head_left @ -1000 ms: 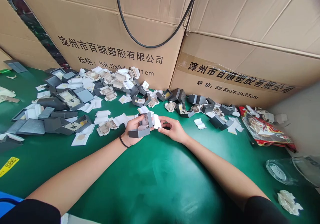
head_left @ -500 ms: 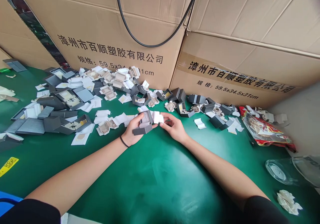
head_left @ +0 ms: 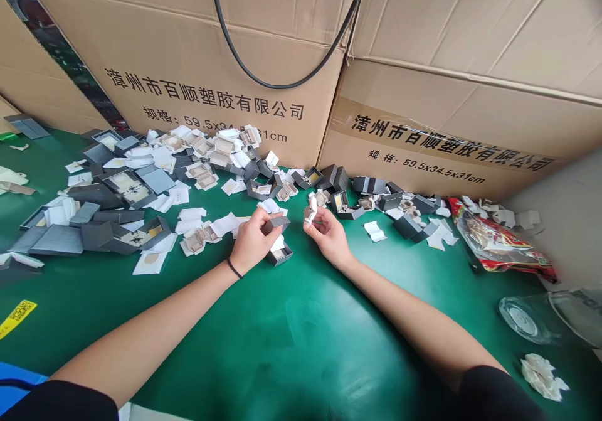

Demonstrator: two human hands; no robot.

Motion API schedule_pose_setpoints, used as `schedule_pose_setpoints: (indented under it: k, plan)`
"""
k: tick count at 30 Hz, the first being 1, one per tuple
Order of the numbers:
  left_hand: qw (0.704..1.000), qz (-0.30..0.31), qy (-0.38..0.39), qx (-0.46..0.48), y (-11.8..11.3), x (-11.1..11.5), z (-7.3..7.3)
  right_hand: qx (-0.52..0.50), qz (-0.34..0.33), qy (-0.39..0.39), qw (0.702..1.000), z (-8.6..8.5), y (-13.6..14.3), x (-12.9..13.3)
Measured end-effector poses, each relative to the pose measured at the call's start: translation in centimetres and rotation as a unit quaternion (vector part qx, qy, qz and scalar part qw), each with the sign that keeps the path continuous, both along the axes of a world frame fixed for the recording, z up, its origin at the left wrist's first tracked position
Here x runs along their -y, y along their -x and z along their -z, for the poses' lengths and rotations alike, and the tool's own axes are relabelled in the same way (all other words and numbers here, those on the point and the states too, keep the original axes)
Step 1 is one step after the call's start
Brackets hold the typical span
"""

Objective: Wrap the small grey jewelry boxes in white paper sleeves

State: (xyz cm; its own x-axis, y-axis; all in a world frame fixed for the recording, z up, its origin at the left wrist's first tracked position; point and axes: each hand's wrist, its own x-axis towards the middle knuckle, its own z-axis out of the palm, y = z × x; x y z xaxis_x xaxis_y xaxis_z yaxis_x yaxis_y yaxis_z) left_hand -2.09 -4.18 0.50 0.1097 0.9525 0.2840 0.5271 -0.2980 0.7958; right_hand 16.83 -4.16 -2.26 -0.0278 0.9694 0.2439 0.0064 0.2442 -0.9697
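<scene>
Over the green surface (head_left: 301,327), the left hand (head_left: 251,242) has its grip closed around an opened dark box (head_left: 281,257). Just apart from it, the right hand's thumb and fingers (head_left: 323,220) pinch a small white insert (head_left: 310,210). Beyond lie scattered dark cases (head_left: 59,239) and white papers (head_left: 151,262), then large cardboard cartons (head_left: 226,57).

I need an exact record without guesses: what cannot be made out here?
All in the head view:
Held dark box: partly covered by the left hand.
Held pale piece: partly hidden by the right hand.
Carton: some printed numbers hidden behind card pieces.
Clear container: cut off by the right edge.
Yellow label: cut off by the left edge; print too small to read.
</scene>
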Motion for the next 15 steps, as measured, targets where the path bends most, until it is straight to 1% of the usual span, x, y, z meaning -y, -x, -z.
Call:
schedule_pose_setpoints:
  k: [2, 5, 8, 11, 15]
  plan:
    - [1.0, 0.004, -0.013, -0.004, 0.0, 0.0, 0.0, 0.016, -0.007, -0.013, 1.0, 0.0, 0.0, 0.1]
    - [1.0, 0.004, -0.012, -0.009, 0.1, -0.1, 0.4, 0.05, -0.025, -0.042, 0.998, -0.3, 0.2, 0.6]
    - [0.998, 0.039, -0.036, 0.021, 0.0, -0.1, 0.8, 0.087, -0.039, -0.069, 0.993, -0.8, 0.5, 1.2]
    - [0.995, 0.063, -0.061, 0.042, -0.1, -0.2, 0.9, 0.089, -0.053, -0.068, 0.992, -1.0, 0.8, 1.7]
    - [0.995, 0.062, -0.064, 0.04, -0.3, -0.2, 0.7, 0.093, -0.077, -0.061, 0.991, -0.9, 1.2, 2.2]
